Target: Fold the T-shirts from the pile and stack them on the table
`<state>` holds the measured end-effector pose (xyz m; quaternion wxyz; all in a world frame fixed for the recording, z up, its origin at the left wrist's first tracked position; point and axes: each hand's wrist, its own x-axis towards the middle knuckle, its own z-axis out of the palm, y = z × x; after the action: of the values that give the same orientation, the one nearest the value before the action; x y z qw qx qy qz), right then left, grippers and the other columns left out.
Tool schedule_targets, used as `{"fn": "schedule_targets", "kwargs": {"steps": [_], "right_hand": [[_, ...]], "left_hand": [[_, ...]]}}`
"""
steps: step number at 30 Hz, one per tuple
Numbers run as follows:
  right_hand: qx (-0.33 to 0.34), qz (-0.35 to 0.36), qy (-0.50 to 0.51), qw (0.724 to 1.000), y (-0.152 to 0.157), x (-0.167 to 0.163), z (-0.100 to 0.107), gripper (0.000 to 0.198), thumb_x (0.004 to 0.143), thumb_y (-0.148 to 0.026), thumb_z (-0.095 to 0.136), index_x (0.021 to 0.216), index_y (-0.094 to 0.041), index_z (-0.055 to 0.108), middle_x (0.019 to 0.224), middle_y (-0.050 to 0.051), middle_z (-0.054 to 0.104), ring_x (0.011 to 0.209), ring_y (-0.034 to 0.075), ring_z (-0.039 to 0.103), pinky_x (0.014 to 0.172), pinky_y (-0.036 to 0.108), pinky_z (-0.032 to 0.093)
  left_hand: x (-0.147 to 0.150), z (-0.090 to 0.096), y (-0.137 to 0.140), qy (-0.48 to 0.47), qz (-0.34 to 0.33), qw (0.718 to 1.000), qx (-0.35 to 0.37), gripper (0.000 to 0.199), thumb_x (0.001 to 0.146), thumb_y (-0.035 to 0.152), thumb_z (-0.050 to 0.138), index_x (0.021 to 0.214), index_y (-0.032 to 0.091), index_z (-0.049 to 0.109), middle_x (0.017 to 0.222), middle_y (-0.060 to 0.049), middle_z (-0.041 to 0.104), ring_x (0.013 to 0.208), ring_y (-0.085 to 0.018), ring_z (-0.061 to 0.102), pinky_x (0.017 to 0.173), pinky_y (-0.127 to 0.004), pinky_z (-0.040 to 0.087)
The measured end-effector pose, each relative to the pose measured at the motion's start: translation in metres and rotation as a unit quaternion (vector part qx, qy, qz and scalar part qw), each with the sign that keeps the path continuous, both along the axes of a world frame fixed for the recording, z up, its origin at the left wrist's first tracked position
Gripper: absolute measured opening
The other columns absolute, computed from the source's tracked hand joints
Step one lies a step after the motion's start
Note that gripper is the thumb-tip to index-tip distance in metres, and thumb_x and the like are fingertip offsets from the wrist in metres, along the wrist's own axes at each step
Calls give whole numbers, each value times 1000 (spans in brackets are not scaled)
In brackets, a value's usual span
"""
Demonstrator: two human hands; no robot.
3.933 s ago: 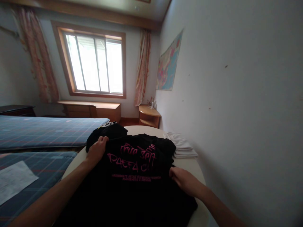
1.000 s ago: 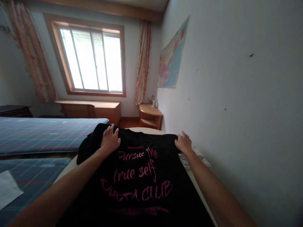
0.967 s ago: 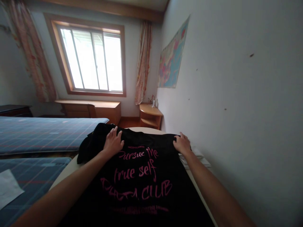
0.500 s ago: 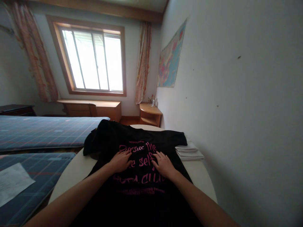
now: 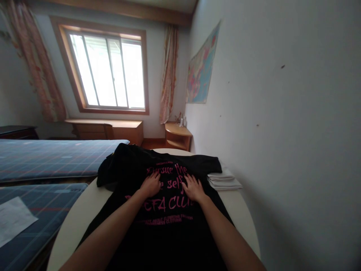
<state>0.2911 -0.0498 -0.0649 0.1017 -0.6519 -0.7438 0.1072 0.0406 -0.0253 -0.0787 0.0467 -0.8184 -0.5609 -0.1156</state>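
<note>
A black T-shirt (image 5: 169,241) with pink lettering lies spread over a round cream table (image 5: 69,222), its collar end toward the far side. My left hand (image 5: 151,184) rests flat on the print, left of the middle, fingers stretched forward. On the right part of the lettering lies my right hand (image 5: 194,187), palm down with the fingers spread. Neither hand grips the cloth. The shirt's left sleeve area is bunched and raised, while the right sleeve lies flatter and reaches a folded white cloth stack (image 5: 224,181). Both hands cover some of the letters.
Two mattresses in blue plaid (image 5: 62,160) stand at the left, the nearer one bearing a white paper sheet (image 5: 15,220). A white wall (image 5: 296,158) runs close along the right. Beyond are a wooden desk (image 5: 128,130) and a corner shelf (image 5: 179,130) below the window.
My left hand has moved a little to the right, closer to my right hand. The print under the hands has shifted and looks smoother, with its lower lines more legible.
</note>
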Motion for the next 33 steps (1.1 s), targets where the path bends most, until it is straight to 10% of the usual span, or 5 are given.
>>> {"fn": "schedule_targets", "kwargs": {"steps": [7,19,27,33], "right_hand": [[100,29,60,993,-11,4,-3,50,97,-50,34,132,-23,59,147,6,49,140,23,36,117,44,17],[88,40,39,995,-37,2,-2,56,93,-58,41,138,-27,53,152,7,43,143,27,30,116,48,16],[130,112,65,983,-56,0,6,42,94,-46,47,130,-28,58,144,5,52,138,23,39,115,49,19],[111,162,75,978,-76,-4,12,38,93,-45,50,126,-29,61,144,5,52,139,23,38,116,50,19]], "left_hand": [[-4,5,-29,-134,-12,985,110,31,92,22,44,115,19,64,129,-9,61,120,-23,56,105,-38,43],[12,20,-105,-158,-88,982,61,27,88,28,51,111,22,64,124,-8,63,120,-27,54,110,-46,37],[19,40,-166,-145,-395,903,-85,41,74,37,67,112,24,62,124,-7,62,120,-28,53,106,-42,41],[23,49,-189,-82,-465,867,-156,60,82,48,66,139,36,52,154,-4,40,141,-35,34,117,-57,21]]}}
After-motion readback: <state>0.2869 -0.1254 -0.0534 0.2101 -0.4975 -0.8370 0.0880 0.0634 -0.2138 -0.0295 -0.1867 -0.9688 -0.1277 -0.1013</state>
